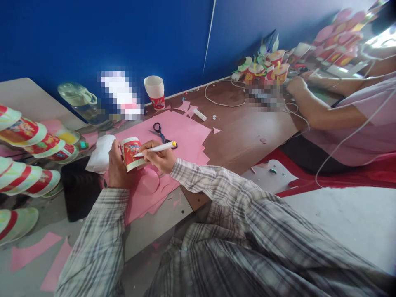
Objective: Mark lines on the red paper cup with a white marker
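Observation:
A red and white paper cup [131,153] with a printed pattern is tilted in my left hand [118,168], whose fingers are wrapped round its left side. My right hand [159,157] pinches a white marker [159,148] with a yellow end; the marker's other end is at the cup's printed side. Under both hands lie pink paper sheets [185,136]. Dark-handled scissors [159,131] rest on the pink paper just beyond my right hand. A crumpled white packet [103,152] is beside my left hand.
Stacked cups [40,140] crowd the left side. A clear jug [80,101] and upright cups [156,93] stand by the blue wall. A glue stick [200,114] lies near paper scraps. At right, another person's hands [297,86] are near decorated cups [278,72].

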A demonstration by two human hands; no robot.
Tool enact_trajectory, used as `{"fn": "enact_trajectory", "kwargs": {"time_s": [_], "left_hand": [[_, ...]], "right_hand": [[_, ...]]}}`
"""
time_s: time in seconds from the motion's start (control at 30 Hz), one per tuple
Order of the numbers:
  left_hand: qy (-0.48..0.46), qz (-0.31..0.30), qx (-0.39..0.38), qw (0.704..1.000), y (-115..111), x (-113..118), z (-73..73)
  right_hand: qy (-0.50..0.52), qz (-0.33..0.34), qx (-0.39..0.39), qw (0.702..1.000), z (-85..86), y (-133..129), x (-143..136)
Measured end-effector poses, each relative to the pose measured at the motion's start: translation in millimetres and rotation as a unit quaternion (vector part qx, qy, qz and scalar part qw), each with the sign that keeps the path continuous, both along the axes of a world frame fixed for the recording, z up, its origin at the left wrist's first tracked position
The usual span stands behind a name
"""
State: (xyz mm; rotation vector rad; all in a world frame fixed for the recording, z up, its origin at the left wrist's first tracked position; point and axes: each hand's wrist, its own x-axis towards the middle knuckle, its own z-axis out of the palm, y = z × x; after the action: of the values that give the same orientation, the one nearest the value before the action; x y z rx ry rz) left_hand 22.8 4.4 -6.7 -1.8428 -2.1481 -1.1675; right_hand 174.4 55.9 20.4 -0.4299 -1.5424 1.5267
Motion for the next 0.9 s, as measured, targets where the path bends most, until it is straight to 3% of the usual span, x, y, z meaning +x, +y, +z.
{"fn": "enact_trajectory", "kwargs": {"time_s": [0.4, 0.9], "left_hand": [[0.009, -0.003, -0.002, 1.000, -0.6, 1.1, 1.3], [0.016, -0.004, -0.009, 1.000, -1.5, 1.3, 2.7]], "right_hand": [[-0.004, -0.028, 0.013, 1.000, -2.3, 0.8, -1.1], [0.008, -0.003, 0.002, 1.000, -0.8, -0.9, -0.7]]}}
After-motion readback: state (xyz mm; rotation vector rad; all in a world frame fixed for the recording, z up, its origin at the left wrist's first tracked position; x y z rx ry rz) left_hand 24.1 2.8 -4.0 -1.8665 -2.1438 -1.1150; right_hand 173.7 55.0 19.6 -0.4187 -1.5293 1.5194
